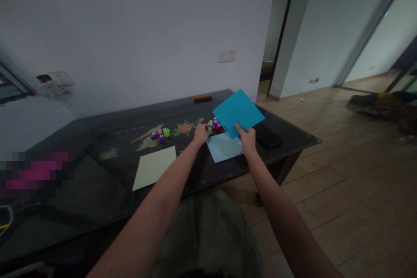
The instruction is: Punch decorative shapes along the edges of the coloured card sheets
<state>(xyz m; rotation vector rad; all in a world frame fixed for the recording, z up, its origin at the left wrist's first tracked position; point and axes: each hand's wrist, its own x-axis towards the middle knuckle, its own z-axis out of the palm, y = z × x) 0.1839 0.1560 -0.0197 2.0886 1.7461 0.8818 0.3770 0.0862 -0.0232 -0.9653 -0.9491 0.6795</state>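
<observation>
My right hand (247,137) pinches the lower edge of a bright blue sheet (239,112) with a row of small holes, holding it raised and tilted. Under it, a pale blue-white sheet (224,147) with holes lies on the dark table. My left hand (201,133) is closed at the left side of a cluster of small green, purple and red toys with eyes (215,123); what its fingertips hold is too small to make out. Farther left sits a second cluster of such toys (160,134), behind a cream sheet (154,166).
On the dark table (107,130), a brown bar (202,97) lies near the back edge, and a black flat object (269,136) is at the right. A blurred pink patch (35,173) shows at the far left. The wall stands behind the table.
</observation>
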